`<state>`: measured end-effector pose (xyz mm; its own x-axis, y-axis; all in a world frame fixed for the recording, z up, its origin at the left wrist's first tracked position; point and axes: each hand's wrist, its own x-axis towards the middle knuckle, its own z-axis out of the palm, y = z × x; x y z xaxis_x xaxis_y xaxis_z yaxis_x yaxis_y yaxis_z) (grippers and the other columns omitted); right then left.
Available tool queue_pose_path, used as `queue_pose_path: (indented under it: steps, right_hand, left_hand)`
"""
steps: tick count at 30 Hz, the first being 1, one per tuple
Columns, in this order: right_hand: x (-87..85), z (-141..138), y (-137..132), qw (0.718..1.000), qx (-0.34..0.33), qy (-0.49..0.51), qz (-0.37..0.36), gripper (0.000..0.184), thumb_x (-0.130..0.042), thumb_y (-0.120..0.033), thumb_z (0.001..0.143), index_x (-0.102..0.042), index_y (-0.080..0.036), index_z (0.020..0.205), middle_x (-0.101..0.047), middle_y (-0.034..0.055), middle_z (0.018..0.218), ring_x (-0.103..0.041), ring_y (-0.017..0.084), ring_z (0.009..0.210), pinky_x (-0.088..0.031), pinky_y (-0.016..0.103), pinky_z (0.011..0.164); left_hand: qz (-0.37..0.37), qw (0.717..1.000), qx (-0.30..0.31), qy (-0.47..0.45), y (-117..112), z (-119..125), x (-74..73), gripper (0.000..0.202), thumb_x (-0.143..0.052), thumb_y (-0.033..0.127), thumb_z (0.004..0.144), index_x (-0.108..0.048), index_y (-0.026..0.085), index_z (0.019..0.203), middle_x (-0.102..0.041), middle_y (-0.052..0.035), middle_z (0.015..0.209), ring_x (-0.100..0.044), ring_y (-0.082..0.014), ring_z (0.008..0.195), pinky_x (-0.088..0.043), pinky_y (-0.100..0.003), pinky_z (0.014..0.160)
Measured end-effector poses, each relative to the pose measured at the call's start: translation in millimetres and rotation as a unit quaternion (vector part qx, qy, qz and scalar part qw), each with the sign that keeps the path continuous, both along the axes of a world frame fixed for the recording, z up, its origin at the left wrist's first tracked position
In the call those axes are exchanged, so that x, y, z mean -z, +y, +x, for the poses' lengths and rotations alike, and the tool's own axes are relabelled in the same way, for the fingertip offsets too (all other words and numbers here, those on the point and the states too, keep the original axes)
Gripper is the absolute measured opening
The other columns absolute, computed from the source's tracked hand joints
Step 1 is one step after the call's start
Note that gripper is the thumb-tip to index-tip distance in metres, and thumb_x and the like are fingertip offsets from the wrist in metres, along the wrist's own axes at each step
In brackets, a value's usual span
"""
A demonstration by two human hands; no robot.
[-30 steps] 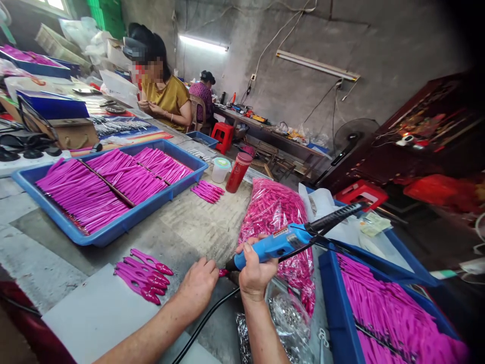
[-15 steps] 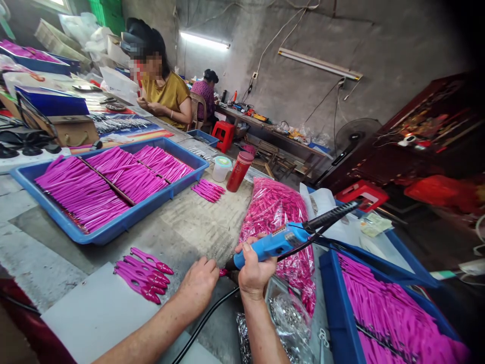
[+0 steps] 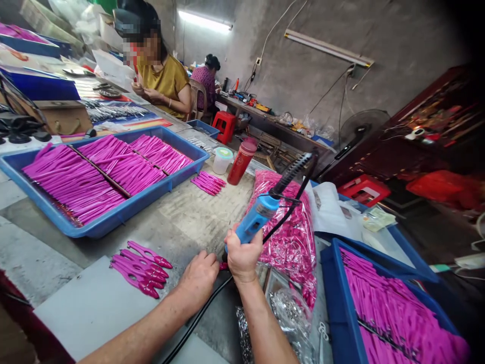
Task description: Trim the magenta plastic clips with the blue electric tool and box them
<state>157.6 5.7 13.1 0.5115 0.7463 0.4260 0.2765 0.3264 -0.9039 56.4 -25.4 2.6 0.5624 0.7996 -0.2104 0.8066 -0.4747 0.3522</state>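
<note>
My right hand [image 3: 244,255] is wrapped around a blue electric screwdriver [image 3: 252,222], tilted, with its spring-sleeved cord end up and to the right. Its working tip is hidden behind my hand. My left hand [image 3: 200,275] is closed low on the bench, and the dark-pink end of a slim pink plastic piece [image 3: 224,266] shows between the two hands. Left of it, several slim pink pieces with glossy dark-pink tips [image 3: 140,268] lie on a pale sheet [image 3: 87,313]. A clear bag of dark-pink parts [image 3: 288,227] stands beyond my right hand.
Blue trays of pink pieces stand at left [image 3: 91,230] and right [image 3: 333,283]. A red bottle [image 3: 242,162], a lidded tub [image 3: 222,161] and a small pink pile [image 3: 208,182] sit farther back. Bagged metal parts [image 3: 290,313] lie near my right forearm. A co-worker [image 3: 162,86] sits across the bench.
The screwdriver has swung more upright, its cord end moving up and left, and my right hand has shifted slightly left. My left hand stays low beside it. The camera view has shifted slightly.
</note>
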Motion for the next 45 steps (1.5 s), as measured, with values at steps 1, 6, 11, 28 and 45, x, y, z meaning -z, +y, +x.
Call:
queue_pose_path:
  steps: [1, 6, 11, 28, 45]
  right_hand:
    - [-0.7, 0, 2, 1.0, -0.001, -0.016, -0.005, 0.025, -0.056, -0.026, 0.065, -0.044, -0.015, 0.082, -0.048, -0.0022, 0.063, -0.047, 0.009, 0.05, -0.042, 0.022, 0.051]
    - [-6.5, -1, 3, 0.999, -0.012, -0.016, -0.046, 0.027, -0.057, -0.029, 0.064, -0.045, -0.014, 0.082, -0.047, -0.0031, 0.061, -0.045, 0.008, 0.05, -0.041, 0.021, 0.051]
    - [-15.5, 0, -11, 0.996, -0.021, 0.09, -0.007, 0.032, -0.06, -0.032, 0.065, -0.041, -0.015, 0.083, -0.05, -0.0025, 0.061, -0.048, 0.009, 0.049, -0.041, 0.023, 0.049]
    - [-27.5, 30, -62, 0.974, 0.061, 0.205, 0.075, 0.044, -0.065, -0.032, 0.065, -0.037, -0.014, 0.094, -0.05, -0.0039, 0.062, -0.052, 0.012, 0.047, -0.042, 0.027, 0.054]
    - [-14.1, 43, -80, 0.94, 0.095, 0.317, 0.079, 0.043, -0.065, -0.033, 0.063, -0.036, -0.016, 0.09, -0.05, -0.0034, 0.066, -0.051, 0.012, 0.047, -0.042, 0.027, 0.05]
  left_hand:
    - [-0.007, 1.0, -0.005, -0.003, 0, 0, -1.3, 0.037, -0.029, 0.008, 0.086, -0.063, 0.016, 0.095, -0.059, -0.0049, 0.096, -0.048, -0.0188, 0.093, -0.04, -0.03, 0.083]
    - [-0.003, 1.0, -0.012, -0.021, -1, -1, 0.1, 0.037, -0.028, 0.01, 0.087, -0.063, 0.015, 0.097, -0.059, -0.006, 0.097, -0.048, -0.0211, 0.093, -0.041, -0.033, 0.082]
    - [0.038, 0.999, -0.003, -0.037, 0, -2, 8.5, 0.035, -0.029, 0.01, 0.085, -0.064, 0.014, 0.089, -0.059, -0.0084, 0.092, -0.05, -0.0226, 0.091, -0.041, -0.033, 0.079]
    - [0.039, 0.995, -0.063, -0.061, 1, -9, -4.3, 0.027, -0.033, 0.019, 0.089, -0.06, 0.016, 0.088, -0.058, -0.0065, 0.089, -0.053, -0.0193, 0.088, -0.041, -0.03, 0.077]
    - [0.0, 0.992, -0.071, -0.102, 8, -12, -5.5, 0.027, -0.021, 0.026, 0.092, -0.045, 0.017, 0.086, -0.058, -0.007, 0.088, -0.056, -0.0172, 0.085, -0.04, -0.029, 0.078]
